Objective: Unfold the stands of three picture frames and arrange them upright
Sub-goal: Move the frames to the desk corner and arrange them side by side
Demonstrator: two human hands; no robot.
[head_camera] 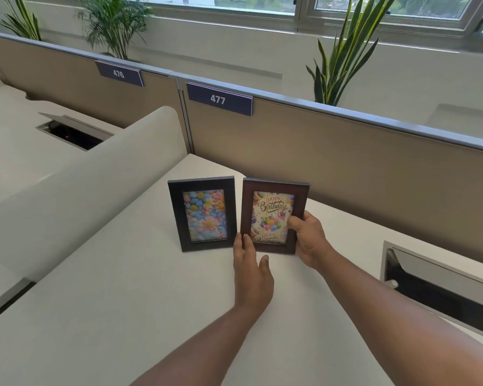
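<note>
Two picture frames stand upright side by side on the white desk (123,302). The black frame (176,218) on the left shows pastel flowers and stands free. The brown frame (300,196) on the right shows a "Happy Birthday" card with balloons. My right hand (308,240) grips the brown frame's lower right edge, thumb on the front. My left hand (250,271) touches the brown frame's lower left corner with its fingertips, fingers apart. Only two frames are in view.
A beige partition (346,162) with number plates 476 and 477 runs behind the frames. A curved white divider (95,174) rises at the left. Open cable hatches sit at the far left (73,135) and at the right (435,291). Plants stand behind the partition.
</note>
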